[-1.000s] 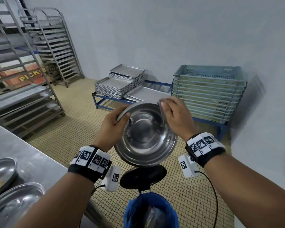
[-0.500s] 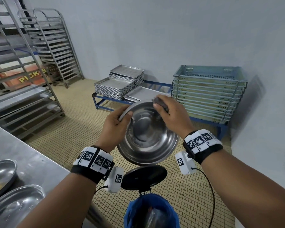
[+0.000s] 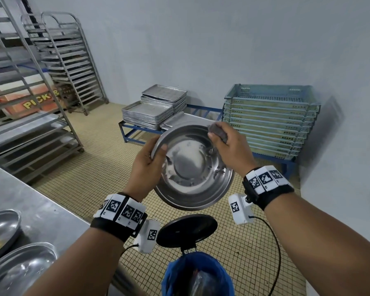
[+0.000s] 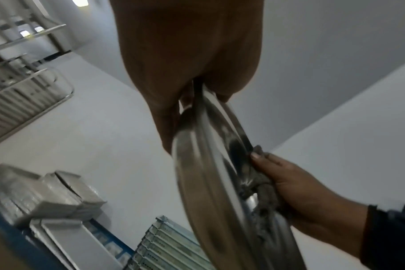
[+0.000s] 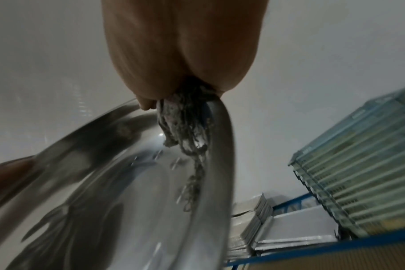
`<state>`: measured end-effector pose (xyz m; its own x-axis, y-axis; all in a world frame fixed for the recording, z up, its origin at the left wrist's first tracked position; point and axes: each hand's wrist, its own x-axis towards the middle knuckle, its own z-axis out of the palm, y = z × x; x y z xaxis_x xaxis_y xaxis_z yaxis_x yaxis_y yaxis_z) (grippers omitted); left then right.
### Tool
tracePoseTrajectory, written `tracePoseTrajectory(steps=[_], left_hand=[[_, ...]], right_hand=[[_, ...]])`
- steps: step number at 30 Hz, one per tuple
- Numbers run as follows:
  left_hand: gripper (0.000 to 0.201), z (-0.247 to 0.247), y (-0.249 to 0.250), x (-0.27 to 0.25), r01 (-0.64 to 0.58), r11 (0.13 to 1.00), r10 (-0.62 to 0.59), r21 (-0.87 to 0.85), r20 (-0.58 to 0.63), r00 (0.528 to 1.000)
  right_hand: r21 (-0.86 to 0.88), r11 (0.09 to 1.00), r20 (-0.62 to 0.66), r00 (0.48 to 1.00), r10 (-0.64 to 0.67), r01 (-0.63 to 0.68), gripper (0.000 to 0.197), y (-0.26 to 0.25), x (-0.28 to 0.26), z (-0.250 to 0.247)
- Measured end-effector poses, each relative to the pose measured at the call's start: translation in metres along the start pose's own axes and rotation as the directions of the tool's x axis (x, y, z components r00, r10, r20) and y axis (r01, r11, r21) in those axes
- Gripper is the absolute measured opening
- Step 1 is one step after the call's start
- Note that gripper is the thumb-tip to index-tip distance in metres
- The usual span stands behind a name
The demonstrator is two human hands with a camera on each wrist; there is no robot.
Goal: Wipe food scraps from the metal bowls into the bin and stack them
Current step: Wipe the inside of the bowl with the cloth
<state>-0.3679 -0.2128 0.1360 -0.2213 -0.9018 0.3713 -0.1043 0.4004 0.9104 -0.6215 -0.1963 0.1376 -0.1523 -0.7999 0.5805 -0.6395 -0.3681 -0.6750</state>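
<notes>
steel bowl (image 3: 193, 165) looks light, stiff, slippery; left hand (image 3: 146, 161) pinches its rim, right hand (image 3: 228, 150) clutches the rag (image 3: 217, 131).

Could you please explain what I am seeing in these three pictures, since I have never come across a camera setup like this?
No machine here: a person wears three cameras. The head view looks down at both hands; each wrist view looks along one hand. The left hand grips the rim of a metal bowl, tilted above the bin with its blue liner. The right hand holds a grey rag against the bowl's far rim. The checkered bands on the wrists are markers. Two more bowls lie on the steel counter at lower left.
</notes>
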Motion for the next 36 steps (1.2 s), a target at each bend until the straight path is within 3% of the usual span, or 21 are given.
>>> tracePoseTrajectory(steps=[3,6,9,12,15,21,23,28,31,36], left_hand=[[0.024,-0.004,0.003,0.009,-0.056,0.985,0.035,0.160,0.128,0.991],[0.025,-0.005,0.009,0.017,-0.075,0.988,0.052,0.136,0.168,0.984],[0.022,-0.007,0.007,0.020,-0.042,0.996,0.034,0.081,0.102,0.994],[0.019,-0.009,0.002,0.020,0.013,1.000,-0.013,-0.002,-0.046,0.999],[0.021,-0.007,-0.001,0.021,0.031,0.999,-0.030,0.022,-0.047,0.998],[0.025,0.010,-0.002,0.017,0.014,0.998,-0.016,0.059,0.026,1.000],[0.026,0.008,-0.002,0.017,0.010,0.999,-0.010,0.034,-0.006,1.000],[0.024,-0.007,-0.001,0.020,0.028,1.000,-0.029,-0.007,-0.106,0.994],[0.025,-0.004,-0.003,0.021,0.016,1.000,-0.014,0.026,-0.087,0.996],[0.027,0.011,-0.001,0.018,0.008,0.998,-0.008,0.056,0.015,1.000]], right_hand=[[-0.148,0.979,0.132,0.984,-0.120,0.139,0.035,-0.007,0.008,-0.003],[-0.173,0.964,0.162,0.972,-0.173,0.201,0.036,-0.015,0.012,0.001],[-0.122,0.982,0.130,0.983,-0.128,0.144,0.046,-0.009,0.011,0.002],[-0.080,0.996,0.070,0.997,-0.042,0.047,0.042,0.001,0.005,0.001],[-0.175,0.985,0.071,0.997,0.018,-0.005,0.043,0.001,0.004,0.005],[-0.309,0.928,0.162,0.973,-0.162,0.206,0.047,-0.020,0.021,0.016],[-0.263,0.950,0.134,0.981,-0.139,0.171,0.045,-0.013,0.019,0.015],[-0.045,0.997,0.019,0.998,0.068,-0.067,0.033,0.009,0.002,0.014],[-0.043,0.999,-0.038,0.999,0.005,-0.007,0.034,0.010,0.003,0.018],[-0.286,0.941,0.076,0.983,-0.168,0.183,0.046,-0.011,0.020,0.021]])
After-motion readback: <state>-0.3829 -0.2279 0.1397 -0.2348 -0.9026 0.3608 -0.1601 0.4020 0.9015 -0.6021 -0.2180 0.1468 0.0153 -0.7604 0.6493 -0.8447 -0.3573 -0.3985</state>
